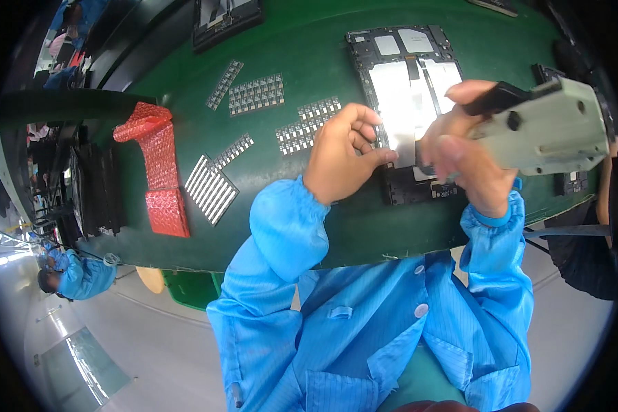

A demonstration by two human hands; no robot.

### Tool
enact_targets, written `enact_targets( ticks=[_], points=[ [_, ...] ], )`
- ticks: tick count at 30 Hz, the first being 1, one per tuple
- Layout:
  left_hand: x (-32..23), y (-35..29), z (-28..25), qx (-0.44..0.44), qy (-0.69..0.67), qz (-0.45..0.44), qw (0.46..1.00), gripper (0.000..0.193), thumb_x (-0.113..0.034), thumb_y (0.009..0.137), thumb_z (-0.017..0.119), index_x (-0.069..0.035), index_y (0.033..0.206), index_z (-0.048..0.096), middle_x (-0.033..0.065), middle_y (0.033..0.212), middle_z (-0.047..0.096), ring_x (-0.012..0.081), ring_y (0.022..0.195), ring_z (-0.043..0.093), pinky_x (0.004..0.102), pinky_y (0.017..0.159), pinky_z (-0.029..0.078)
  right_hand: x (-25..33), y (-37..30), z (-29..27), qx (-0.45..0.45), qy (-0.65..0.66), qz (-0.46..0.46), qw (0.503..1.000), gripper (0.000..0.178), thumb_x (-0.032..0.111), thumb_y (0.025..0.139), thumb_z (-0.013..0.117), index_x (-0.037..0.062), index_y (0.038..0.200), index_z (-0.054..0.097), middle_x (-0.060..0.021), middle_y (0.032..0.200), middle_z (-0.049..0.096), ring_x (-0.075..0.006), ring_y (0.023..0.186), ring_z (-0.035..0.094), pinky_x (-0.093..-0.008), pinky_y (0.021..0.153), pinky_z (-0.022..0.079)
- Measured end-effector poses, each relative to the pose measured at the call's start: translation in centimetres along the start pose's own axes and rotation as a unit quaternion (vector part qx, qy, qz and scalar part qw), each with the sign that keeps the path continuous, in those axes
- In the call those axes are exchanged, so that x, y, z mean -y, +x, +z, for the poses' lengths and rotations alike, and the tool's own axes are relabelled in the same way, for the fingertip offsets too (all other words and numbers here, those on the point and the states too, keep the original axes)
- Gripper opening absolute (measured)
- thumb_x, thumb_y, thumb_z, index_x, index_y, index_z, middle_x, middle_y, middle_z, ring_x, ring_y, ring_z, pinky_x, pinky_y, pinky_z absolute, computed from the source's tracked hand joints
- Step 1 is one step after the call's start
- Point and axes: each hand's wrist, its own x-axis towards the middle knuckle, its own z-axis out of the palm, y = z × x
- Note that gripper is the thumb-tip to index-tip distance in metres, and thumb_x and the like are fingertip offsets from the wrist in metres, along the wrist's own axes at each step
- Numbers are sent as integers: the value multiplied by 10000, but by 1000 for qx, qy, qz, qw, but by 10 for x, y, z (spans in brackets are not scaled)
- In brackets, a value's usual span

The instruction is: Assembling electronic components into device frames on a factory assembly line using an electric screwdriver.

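Observation:
An opened tablet-like device (pixel 399 93) lies on the green table, its silver panels and black frame exposed. My left hand (pixel 343 154) is at its left edge, fingers curled. The thumb and forefinger are apart there, with nothing visible between them. Over the device's right side, my right hand (pixel 470 154) is closed around a boxy pale green-grey hand tool (pixel 553 130) with a black part (pixel 498 98). This hand is slightly blurred, and the tool's working end is hidden behind the fingers. Sheets of small parts (pixel 305 127) lie just left of my left hand.
More part sheets (pixel 256 95) and a striped sheet (pixel 211 189) lie on the table's left half. A strip of red bubble wrap (pixel 161 161) is beside them. Another dark device (pixel 226 20) sits at the back. A green bin (pixel 189 287) shows below the front edge.

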Motion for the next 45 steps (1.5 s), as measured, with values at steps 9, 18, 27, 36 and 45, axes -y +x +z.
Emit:
enact_targets(
  ticks=[9,18,27,36,45],
  points=[
    [17,12,-4,34,-114,-25,993,429,-7,613,783,-35,928,491,15,723,494,59,600,478,201,517,422,-17,10,27,50,16,48,997,366,23,768,619,-30,1099,473,-14,592,516,-84,517,497,-227,482,407],
    [12,11,-3,10,-59,-12,998,437,-52,597,795,-28,928,511,44,719,548,104,611,524,248,543,454,-26,8,28,56,40,44,997,333,15,794,610,-34,1096,480,3,609,520,-60,515,492,-206,457,388],
    [17,10,-4,-1,-82,-25,996,427,-56,593,794,-21,922,524,49,716,561,113,627,547,257,563,467,-30,8,30,64,51,62,995,336,15,798,606,-27,1101,466,-6,614,520,-64,527,501,-203,468,387],
    [-4,0,-19,30,20,-10,999,311,31,694,676,13,975,545,42,797,573,52,632,525,192,538,433,-33,-10,35,52,-58,26,997,253,-37,744,638,7,952,501,-7,678,543,-57,576,507,-201,511,396],
    [-10,0,-82,-93,368,-7,925,331,-199,624,770,-36,873,626,121,828,594,275,799,591,359,698,465,-10,8,4,4,24,-52,998,488,-15,726,659,-55,1158,436,-6,570,517,-81,492,488,-206,474,384]
  ],
)
